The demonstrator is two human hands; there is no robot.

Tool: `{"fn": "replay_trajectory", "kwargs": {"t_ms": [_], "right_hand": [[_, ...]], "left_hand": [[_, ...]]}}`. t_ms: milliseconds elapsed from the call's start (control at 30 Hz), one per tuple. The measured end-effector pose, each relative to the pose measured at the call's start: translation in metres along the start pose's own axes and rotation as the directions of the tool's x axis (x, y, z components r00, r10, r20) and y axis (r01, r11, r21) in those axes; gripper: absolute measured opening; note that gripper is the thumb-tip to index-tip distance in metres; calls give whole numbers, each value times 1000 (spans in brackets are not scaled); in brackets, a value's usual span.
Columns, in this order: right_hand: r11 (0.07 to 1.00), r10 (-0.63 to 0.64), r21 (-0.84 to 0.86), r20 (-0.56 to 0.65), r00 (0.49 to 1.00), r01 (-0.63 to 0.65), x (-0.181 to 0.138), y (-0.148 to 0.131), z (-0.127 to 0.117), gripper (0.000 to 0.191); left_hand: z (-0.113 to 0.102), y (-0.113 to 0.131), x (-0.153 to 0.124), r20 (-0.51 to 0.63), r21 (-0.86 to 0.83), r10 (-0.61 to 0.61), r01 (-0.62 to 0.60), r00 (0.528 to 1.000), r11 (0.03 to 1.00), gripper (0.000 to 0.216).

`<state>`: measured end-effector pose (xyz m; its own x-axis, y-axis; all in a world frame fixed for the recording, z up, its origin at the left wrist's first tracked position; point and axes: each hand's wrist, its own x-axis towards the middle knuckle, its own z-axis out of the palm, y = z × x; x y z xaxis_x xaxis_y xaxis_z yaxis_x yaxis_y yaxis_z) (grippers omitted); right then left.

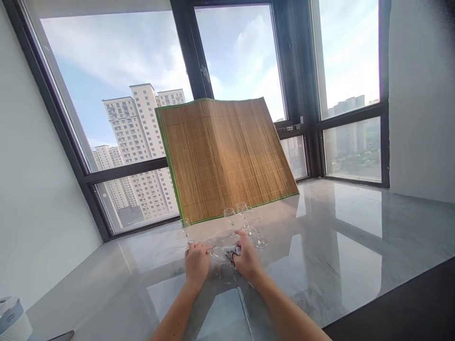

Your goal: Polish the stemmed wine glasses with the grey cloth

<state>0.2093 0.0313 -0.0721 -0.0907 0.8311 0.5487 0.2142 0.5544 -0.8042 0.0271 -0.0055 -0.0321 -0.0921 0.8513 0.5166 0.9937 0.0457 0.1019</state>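
My left hand (196,262) is closed around the stem end of a clear wine glass (217,254) lying sideways between my hands. My right hand (248,259) is closed on a small grey cloth (231,251) pressed against the glass's bowl. Both hands hover low over a glossy marble counter (337,246). Several more clear stemmed glasses stand upright just beyond: one at the left (185,228) and a cluster (249,222) behind my right hand.
A bamboo mat (223,156) with green edging leans against the window behind the glasses. A white and blue cup (12,319) sits at the bottom left, with a phone's corner (62,336) beside it. A white wall runs along the left.
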Motion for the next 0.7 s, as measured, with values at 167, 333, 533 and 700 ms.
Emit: {"fn": "replay_trajectory", "kwargs": {"t_ms": [167, 333, 533, 700], "right_hand": [[984, 79, 163, -56, 995, -69, 2, -10, -4, 62], [881, 302, 375, 25, 953, -289, 5, -19, -11, 61], [806, 343, 452, 169, 924, -382, 6, -33, -19, 61], [755, 331, 569, 100, 938, -326, 7, -36, -20, 65]], "left_hand": [[-3, 4, -1, -49, -3, 124, -124, 991, 992, 40], [-8, 10, -2, -30, -86, 123, -126, 992, 988, 36], [-16, 10, -3, 17, -172, 75, -71, 997, 982, 36], [-2, 0, 2, 50, -315, -48, 61, 998, 947, 27]]}}
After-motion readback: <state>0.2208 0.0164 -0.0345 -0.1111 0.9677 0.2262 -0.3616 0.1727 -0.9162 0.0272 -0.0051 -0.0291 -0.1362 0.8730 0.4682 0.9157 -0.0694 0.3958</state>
